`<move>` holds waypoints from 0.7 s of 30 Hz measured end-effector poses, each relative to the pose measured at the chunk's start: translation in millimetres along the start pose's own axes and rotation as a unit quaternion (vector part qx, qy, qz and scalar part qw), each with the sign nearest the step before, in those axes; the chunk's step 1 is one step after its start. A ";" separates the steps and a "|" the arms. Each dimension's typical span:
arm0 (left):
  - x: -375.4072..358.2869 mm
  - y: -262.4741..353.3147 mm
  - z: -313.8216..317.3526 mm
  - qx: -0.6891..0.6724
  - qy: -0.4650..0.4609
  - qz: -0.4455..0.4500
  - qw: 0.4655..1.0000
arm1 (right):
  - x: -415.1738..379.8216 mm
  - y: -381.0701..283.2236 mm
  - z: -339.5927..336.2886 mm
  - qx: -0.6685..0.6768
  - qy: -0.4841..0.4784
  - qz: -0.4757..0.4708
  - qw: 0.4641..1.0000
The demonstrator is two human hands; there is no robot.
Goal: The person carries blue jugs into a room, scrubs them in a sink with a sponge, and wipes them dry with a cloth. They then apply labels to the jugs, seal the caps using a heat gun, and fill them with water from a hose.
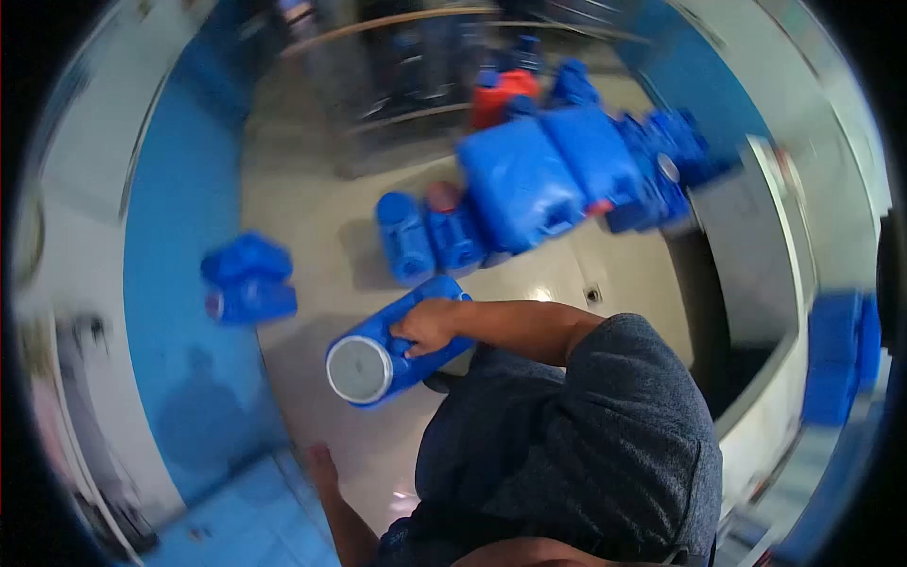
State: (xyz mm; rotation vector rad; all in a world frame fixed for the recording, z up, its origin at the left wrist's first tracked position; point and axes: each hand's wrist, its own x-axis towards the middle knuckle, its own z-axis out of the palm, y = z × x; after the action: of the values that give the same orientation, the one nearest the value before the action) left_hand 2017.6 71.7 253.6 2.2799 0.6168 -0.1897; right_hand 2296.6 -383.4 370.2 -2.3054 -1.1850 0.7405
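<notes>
My right hand (425, 326) is closed on the handle of a large blue jug (416, 307), which has a pale round end (360, 369) facing the lower left. The jug is tilted in front of my body. Low at the left, away from the jug, is my left hand (322, 463); motion blurs its fingers and nothing can be made out in it. Two upright blue containers, one on the left (404, 236) and one with a red cap (455, 231), stand just beyond the jug.
Large blue jerrycans (522, 180) and a red container (505, 96) are grouped on the floor beyond. More blue containers (249, 279) sit near the left blue wall (179, 236). A floor drain (592, 295) lies right of centre, and a white-edged basin (779, 246) runs along the right.
</notes>
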 end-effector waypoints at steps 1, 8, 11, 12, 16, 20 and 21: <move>23.3 -12.1 2.2 -0.031 0.034 0.059 0.997 | -40.8 -1.6 -6.6 -0.007 0.004 0.015 1.000; 113.0 260.4 68.4 0.194 -0.202 0.341 0.897 | -328.9 20.7 -11.0 0.064 0.100 0.239 0.964; 29.5 472.2 189.2 0.125 -0.274 0.309 0.902 | -446.5 46.5 11.5 0.088 0.144 0.328 0.930; 14.7 523.8 241.0 0.111 -0.312 0.348 0.877 | -484.9 66.6 20.3 0.081 0.186 0.355 0.912; -138.7 731.8 375.8 0.142 -0.434 0.611 0.646 | -648.9 68.6 -1.6 -0.001 0.224 0.446 0.867; -303.8 884.3 462.2 0.221 -0.422 0.823 0.310 | -787.2 71.6 -44.3 -0.095 0.250 0.486 0.832; -334.2 917.6 475.5 0.230 -0.395 0.856 0.243 | -819.6 64.8 -61.8 -0.126 0.251 0.489 0.826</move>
State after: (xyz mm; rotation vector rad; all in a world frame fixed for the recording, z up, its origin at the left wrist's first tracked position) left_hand 2195.1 -940.2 606.3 1.4667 -2.6582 -0.3151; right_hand 1974.0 -1109.8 589.1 -3.0172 0.2296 0.2001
